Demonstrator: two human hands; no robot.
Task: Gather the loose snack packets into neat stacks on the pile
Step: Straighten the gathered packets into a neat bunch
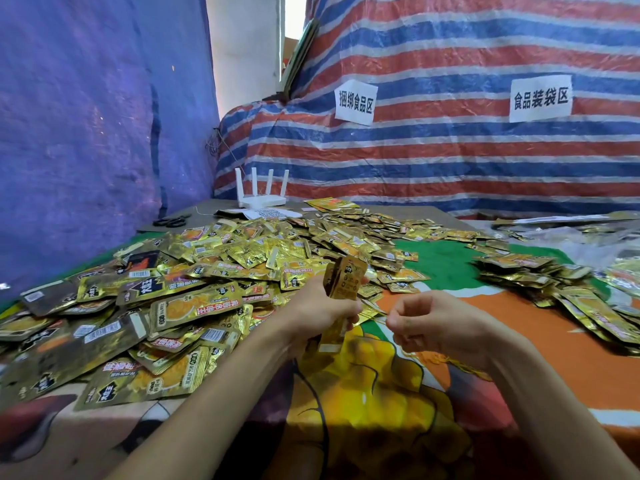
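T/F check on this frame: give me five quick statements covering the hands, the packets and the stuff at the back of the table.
1. The left hand grips a bundle of gold packets held upright. True.
2. The right hand holds the scissors. False: the scissors lie at the far left of the table, and the right hand's fingers are curled with nothing visible in them.
3. The white router has four antennas. True.
4. Three paper signs hang on the striped tarp. False: there are two paper signs.
5. The biggest pile lies on the person's left. True.
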